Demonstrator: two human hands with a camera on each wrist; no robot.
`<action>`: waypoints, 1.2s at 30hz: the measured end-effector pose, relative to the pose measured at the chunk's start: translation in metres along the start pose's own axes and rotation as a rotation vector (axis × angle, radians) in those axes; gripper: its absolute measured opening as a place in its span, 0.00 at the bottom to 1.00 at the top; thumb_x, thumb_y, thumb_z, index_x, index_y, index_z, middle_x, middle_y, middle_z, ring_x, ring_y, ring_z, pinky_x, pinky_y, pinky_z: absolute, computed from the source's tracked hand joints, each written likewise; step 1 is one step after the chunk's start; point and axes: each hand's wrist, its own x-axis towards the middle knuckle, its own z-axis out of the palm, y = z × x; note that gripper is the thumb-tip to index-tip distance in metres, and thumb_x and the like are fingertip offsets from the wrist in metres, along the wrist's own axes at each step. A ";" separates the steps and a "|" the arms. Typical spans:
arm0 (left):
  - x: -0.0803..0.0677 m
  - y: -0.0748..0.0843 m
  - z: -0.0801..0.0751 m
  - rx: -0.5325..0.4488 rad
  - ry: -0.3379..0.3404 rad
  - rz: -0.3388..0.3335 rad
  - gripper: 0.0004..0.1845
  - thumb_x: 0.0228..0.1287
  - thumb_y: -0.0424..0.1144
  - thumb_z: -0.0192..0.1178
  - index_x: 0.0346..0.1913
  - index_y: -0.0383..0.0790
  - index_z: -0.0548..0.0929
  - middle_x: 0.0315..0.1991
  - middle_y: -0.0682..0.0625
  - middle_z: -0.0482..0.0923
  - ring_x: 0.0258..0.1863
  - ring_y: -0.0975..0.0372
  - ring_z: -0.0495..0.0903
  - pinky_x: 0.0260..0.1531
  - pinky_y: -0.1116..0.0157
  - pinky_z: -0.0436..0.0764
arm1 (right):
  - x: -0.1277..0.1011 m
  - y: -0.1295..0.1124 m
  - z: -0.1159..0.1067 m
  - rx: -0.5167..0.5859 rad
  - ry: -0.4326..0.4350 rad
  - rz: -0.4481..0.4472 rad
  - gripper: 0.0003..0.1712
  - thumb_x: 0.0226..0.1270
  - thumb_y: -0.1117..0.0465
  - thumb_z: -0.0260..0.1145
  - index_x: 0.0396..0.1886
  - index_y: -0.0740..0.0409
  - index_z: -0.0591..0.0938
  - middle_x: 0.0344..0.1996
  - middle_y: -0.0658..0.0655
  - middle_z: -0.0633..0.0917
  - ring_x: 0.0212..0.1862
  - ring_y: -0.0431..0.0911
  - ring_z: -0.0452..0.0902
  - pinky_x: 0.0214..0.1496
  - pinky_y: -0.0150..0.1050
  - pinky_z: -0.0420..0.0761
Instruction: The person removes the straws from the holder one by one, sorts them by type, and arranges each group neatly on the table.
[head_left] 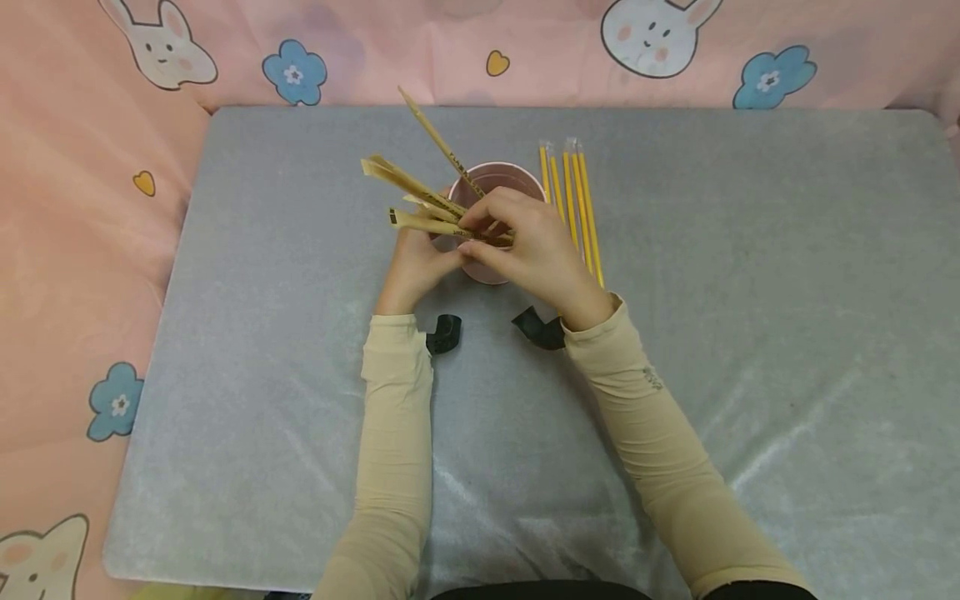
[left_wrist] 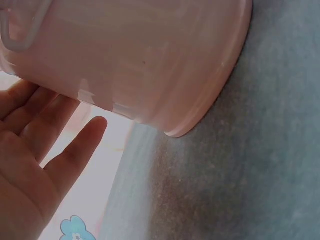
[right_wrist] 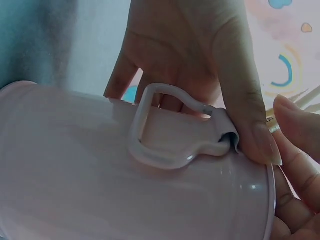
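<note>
A pink bucket (head_left: 486, 272) with a side handle (right_wrist: 165, 162) stands on the grey cloth-covered table. My left hand (head_left: 420, 262) grips its left side, thumb over the rim and fingers along the far wall; the little finger (left_wrist: 82, 150) sticks out. Above the opening my right hand (head_left: 532, 237) pinches paper-wrapped straws (head_left: 420, 223) between thumb and fingers. These tan, printed sleeves fan leftward past the rim. One wrapped straw (head_left: 435, 133) leans up and away from the others. My fingers hide the straws' right ends.
Several yellow straws (head_left: 590, 217) in clear wrappers lie side by side on the table, right of the bucket and partly behind my right wrist. Black wrist mounts (head_left: 446, 333) hang near both cuffs. A pink patterned curtain (head_left: 390, 58) borders the table's back and left.
</note>
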 end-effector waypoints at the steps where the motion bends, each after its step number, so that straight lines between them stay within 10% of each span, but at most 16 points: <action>1: 0.000 0.000 0.000 0.023 0.001 -0.011 0.27 0.50 0.23 0.66 0.56 0.25 0.74 0.51 0.36 0.76 0.52 0.52 0.74 0.56 0.65 0.72 | 0.000 0.000 0.001 -0.008 0.000 -0.003 0.10 0.51 0.70 0.74 0.33 0.65 0.82 0.31 0.57 0.81 0.33 0.45 0.79 0.37 0.35 0.82; 18: -0.002 0.002 -0.003 0.140 -0.016 -0.024 0.20 0.52 0.31 0.70 0.47 0.27 0.79 0.47 0.37 0.77 0.49 0.50 0.76 0.53 0.61 0.74 | -0.001 0.000 -0.001 -0.018 0.049 -0.073 0.07 0.50 0.69 0.74 0.28 0.62 0.83 0.26 0.55 0.81 0.31 0.42 0.78 0.34 0.34 0.79; 36: 0.000 0.002 0.000 0.046 -0.009 0.029 0.37 0.42 0.30 0.76 0.60 0.32 0.74 0.55 0.42 0.75 0.54 0.57 0.76 0.58 0.68 0.72 | -0.001 0.000 -0.008 0.334 0.293 0.017 0.05 0.53 0.78 0.67 0.30 0.75 0.80 0.27 0.62 0.82 0.28 0.42 0.79 0.30 0.31 0.81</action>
